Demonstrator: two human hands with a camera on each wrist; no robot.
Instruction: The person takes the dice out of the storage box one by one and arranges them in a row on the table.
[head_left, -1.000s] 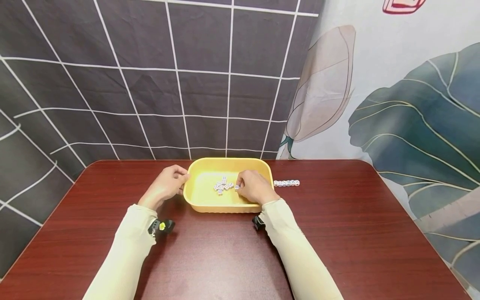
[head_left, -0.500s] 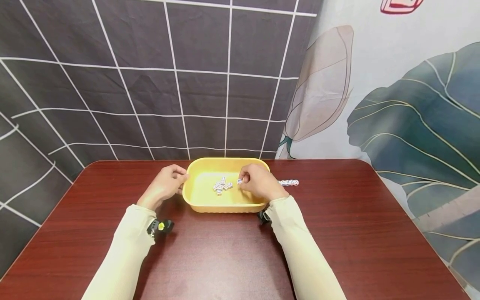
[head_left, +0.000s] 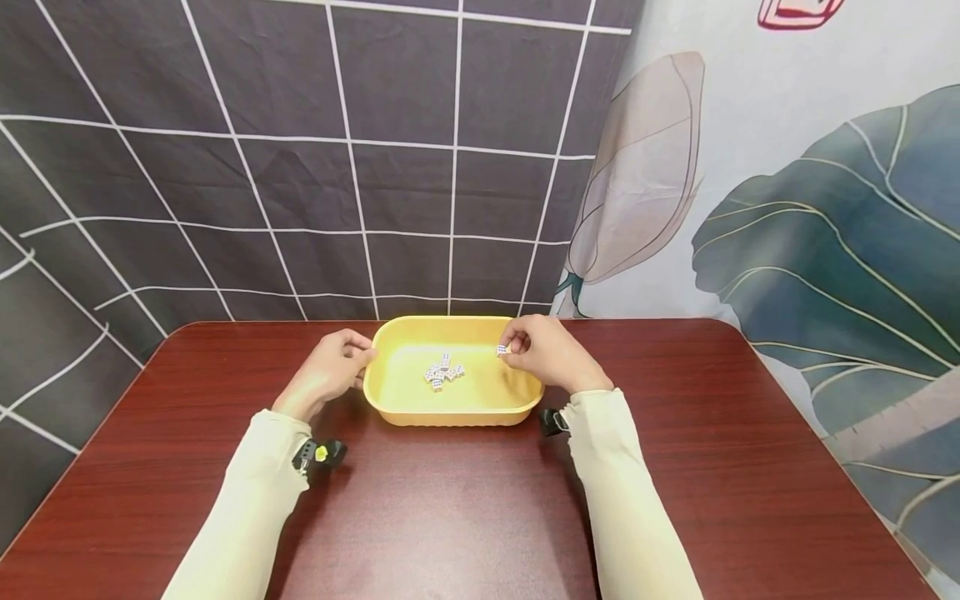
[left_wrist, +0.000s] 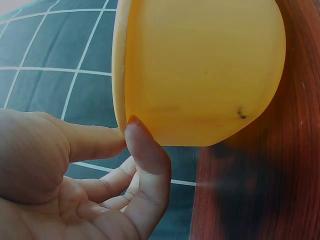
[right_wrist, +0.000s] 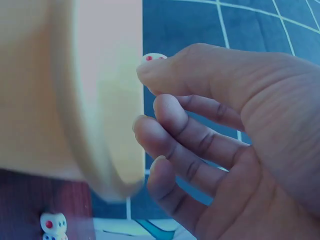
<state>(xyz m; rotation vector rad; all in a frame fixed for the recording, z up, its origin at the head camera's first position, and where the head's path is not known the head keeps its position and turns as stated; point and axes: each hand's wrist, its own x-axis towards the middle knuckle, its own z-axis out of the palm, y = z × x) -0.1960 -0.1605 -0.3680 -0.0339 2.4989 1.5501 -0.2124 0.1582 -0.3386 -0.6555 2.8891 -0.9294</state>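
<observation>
Behind the bench hangs a dark cloth with a white grid, joined on one side by a pale cloth printed with large leaves. The right hand pinches a single die between the thumb and, it appears, the forefinger, whose tip is hidden; the other fingers bend loosely without holding anything. That die is above the right end of the yellow tray, and a fingertip hold suits so small a cube, leaving some of its spotted face uncovered. The left hand grips the tray's left end by its edge, thumb and a finger on the wall, probably to keep so light a container from sliding. Near the middle of the tray's floor lies a loose cluster of dice, some touching, where the walls would stop them from rolling away. Outside the tray, just beyond its right end, at least two more dice stand together on the bench, close enough for a short reach; the right hand screens them from the head view.
</observation>
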